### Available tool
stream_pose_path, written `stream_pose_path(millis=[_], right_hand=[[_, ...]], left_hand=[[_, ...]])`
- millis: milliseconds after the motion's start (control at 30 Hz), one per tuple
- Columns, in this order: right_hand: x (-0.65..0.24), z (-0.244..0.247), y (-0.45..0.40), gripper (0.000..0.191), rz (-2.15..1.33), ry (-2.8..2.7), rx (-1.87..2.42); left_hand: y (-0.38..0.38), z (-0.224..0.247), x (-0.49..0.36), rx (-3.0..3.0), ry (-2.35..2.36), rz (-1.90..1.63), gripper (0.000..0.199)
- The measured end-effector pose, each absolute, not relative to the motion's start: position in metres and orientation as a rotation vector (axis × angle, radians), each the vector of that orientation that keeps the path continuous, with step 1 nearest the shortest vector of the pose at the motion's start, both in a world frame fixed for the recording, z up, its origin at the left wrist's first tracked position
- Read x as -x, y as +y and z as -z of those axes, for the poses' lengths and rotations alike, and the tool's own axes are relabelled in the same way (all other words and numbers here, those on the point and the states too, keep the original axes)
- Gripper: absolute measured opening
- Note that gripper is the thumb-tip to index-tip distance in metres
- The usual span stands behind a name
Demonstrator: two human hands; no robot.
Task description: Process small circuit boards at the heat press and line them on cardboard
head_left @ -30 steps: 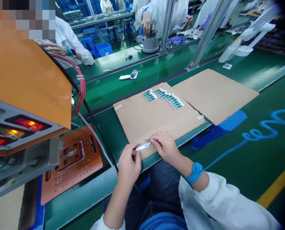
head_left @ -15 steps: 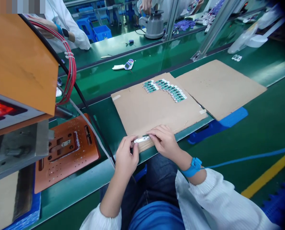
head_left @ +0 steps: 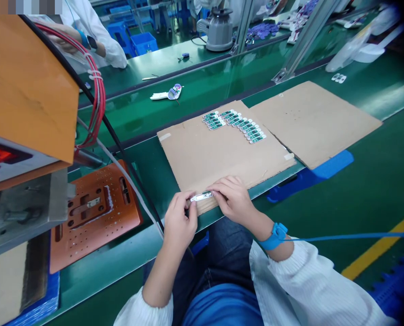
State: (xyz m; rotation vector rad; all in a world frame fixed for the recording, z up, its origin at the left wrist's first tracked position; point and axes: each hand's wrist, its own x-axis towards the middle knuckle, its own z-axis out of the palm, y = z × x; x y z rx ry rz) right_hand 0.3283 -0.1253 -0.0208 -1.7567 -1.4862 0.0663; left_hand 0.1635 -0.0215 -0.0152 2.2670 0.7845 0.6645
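Observation:
A small narrow circuit board (head_left: 202, 196), its upper face pale and silvery, is pinched between my two hands over the front edge of the near cardboard sheet (head_left: 208, 156). My left hand (head_left: 180, 215) grips its left end with thumb and forefinger. At the other end, my right hand (head_left: 234, 199) closes on it, the fingertips partly hiding that end. A blue strap circles my right wrist. Farther back on the cardboard lie several slim green circuit boards (head_left: 244, 124) with whitish ends, set side by side in slanting rows.
An orange machine (head_left: 25, 81) with red cables stands at the left, above a copper-coloured fixture plate (head_left: 96, 222). A second cardboard sheet (head_left: 320, 122) lies at the right. On the belt behind is a white device (head_left: 168, 93). A co-worker's sleeve (head_left: 103, 36) shows across the line.
My hands keep nearly the same hold on the board. The view has shifted slightly, and the white device on the belt has moved a little left. The blue wrist cord hangs straighter.

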Motion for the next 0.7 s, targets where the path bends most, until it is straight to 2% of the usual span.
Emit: stream_pose_path(millis=[700], right_hand=[[-0.3283,0.0212,-0.1252,0.018,-0.057,-1.495,1.772]], left_hand=[[-0.0222,0.0144,-0.1634,-2.254,0.790,-0.666,0.019]])
